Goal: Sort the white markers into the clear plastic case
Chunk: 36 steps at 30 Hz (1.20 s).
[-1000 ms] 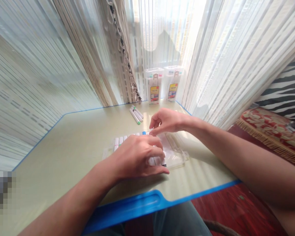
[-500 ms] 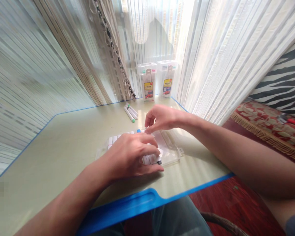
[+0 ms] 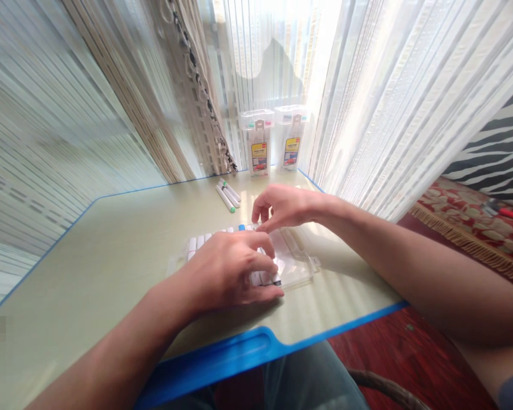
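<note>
A flat clear plastic marker case [image 3: 297, 266] lies in the middle of the pale table [image 3: 111, 250], holding a row of white markers [image 3: 199, 241]. My left hand [image 3: 226, 270] rests on the row, fingers curled down over the markers' near ends. My right hand [image 3: 284, 206] hovers at the far edge of the case, thumb and fingers pinched on the end of a marker beside a blue-capped one [image 3: 241, 227]. What exactly the pinch holds is partly hidden.
Three loose white markers [image 3: 226, 195] lie further back on the table. Two upright clear marker boxes [image 3: 273, 139] stand at the far edge against sheer curtains. A blue rim [image 3: 222, 356] borders the near table edge. A patterned rug [image 3: 465, 228] lies to the right.
Both hands have stayed on the marker case; the view has shifted slightly, and my right fingers have closed a little at the row's far end.
</note>
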Motion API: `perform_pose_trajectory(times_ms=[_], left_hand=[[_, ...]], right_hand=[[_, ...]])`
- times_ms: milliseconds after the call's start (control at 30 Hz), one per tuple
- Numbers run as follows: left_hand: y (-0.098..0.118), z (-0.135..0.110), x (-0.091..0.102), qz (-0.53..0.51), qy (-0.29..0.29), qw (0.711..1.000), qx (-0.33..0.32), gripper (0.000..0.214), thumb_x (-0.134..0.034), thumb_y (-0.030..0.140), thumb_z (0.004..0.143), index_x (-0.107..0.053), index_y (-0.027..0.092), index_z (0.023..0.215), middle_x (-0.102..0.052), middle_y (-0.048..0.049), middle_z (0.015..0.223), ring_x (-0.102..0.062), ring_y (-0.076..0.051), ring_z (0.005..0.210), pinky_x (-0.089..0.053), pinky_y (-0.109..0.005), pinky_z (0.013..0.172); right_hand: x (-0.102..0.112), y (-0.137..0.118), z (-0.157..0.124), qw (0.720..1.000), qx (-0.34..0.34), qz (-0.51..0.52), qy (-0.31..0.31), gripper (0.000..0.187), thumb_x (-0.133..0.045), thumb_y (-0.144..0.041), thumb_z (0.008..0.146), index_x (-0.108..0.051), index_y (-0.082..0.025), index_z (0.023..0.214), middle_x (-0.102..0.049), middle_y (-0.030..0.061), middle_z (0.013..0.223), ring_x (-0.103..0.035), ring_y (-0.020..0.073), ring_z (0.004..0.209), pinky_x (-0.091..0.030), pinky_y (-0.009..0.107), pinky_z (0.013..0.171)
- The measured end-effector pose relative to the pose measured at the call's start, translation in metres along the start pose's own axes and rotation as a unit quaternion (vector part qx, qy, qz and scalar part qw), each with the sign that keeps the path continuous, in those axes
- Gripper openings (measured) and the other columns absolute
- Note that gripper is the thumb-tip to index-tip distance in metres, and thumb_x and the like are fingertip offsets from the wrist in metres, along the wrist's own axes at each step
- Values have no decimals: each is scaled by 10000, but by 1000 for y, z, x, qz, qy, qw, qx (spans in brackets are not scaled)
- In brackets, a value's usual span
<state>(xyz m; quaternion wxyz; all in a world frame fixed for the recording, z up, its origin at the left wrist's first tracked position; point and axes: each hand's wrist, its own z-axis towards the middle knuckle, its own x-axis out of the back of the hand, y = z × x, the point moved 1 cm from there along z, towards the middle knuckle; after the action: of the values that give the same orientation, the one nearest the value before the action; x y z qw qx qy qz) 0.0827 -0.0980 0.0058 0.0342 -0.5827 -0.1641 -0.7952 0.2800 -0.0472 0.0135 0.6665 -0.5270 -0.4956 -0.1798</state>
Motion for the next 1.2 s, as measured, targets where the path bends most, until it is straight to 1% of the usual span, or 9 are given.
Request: perform_pose_trajectory(times_ms=[233, 433, 567, 700, 767, 867, 933, 967, 1200], left_hand=[[0, 0, -1, -22, -2, 1000, 2, 194, -761, 404, 835, -778, 217, 883, -756, -41, 961, -692, -165, 788, -458, -270, 679], [2, -1, -5, -55, 16, 998, -8, 165, -774, 348, 819, -767, 194, 878, -747, -37, 924, -673, -155, 746, -449, -273, 639], [0, -1, 5, -93, 41, 995, 15, 225, -710, 398, 879, -766, 180, 885, -746, -59, 901, -673, -167, 759, -473, -277, 678], [-26, -7, 18, -71, 145, 982, 97, 256, -616, 343, 929, -749, 184, 777, -720, -52, 799, -614, -150, 691, -440, -271, 654], [-50, -14, 21, -36, 206, 963, 171, 297, -611, 358, 912, -722, 181, 700, -668, -28, 684, -541, -133, 596, -399, -270, 610], [-88, -29, 22, 2, 277, 913, 301, 297, -621, 396, 871, -717, 189, 680, -679, -23, 659, -532, -144, 580, -400, -282, 638], [-108, -39, 21, -3, 275, 880, 386, 298, -608, 414, 858, -734, 204, 689, -699, -25, 658, -562, -159, 594, -421, -293, 679], [-115, -43, 20, -5, 274, 874, 401, 303, -593, 411, 861, -739, 207, 691, -711, -30, 668, -578, -167, 601, -432, -299, 694], [-129, -51, 17, -13, 276, 852, 444, 277, -563, 343, 847, -746, 208, 689, -764, -69, 772, -661, -224, 711, -459, -332, 729]], right_hand=[[-2, 4, 2, 1000, 1, 10, 0, 289, -833, -347, 696, -803, -174, 925, -747, 14, 800, -664, 149, 692, -445, 231, 565], [0, 4, -2, 1000, 5, 25, 5, 384, -856, -419, 679, -797, -171, 966, -763, 25, 828, -677, 160, 699, -469, 241, 589], [0, 0, -3, 994, 33, 72, 76, 312, -752, -454, 811, -792, -156, 895, -759, 33, 789, -667, 148, 699, -462, 243, 611], [-5, -5, 3, 983, -9, 36, 178, 268, -692, -387, 864, -766, -145, 776, -750, 38, 737, -647, 140, 665, -437, 250, 610], [-7, -9, 10, 982, -20, 9, 186, 240, -690, -361, 868, -770, -151, 784, -764, 45, 765, -663, 149, 690, -445, 254, 634], [-9, -17, 23, 986, -37, -26, 159, 205, -680, -333, 875, -786, -160, 840, -788, 55, 847, -696, 160, 757, -470, 249, 678], [-11, -23, 35, 988, -53, -62, 132, 187, -681, -320, 868, -789, -168, 853, -792, 51, 864, -709, 161, 797, -473, 232, 685], [-12, -26, 41, 987, -58, -79, 126, 171, -697, -312, 852, -789, -169, 836, -790, 51, 854, -711, 165, 804, -470, 229, 680], [-29, -36, 77, 969, -114, -176, 131, 161, -740, -305, 786, -790, -152, 792, -761, 102, 809, -702, 223, 766, -432, 256, 602]])
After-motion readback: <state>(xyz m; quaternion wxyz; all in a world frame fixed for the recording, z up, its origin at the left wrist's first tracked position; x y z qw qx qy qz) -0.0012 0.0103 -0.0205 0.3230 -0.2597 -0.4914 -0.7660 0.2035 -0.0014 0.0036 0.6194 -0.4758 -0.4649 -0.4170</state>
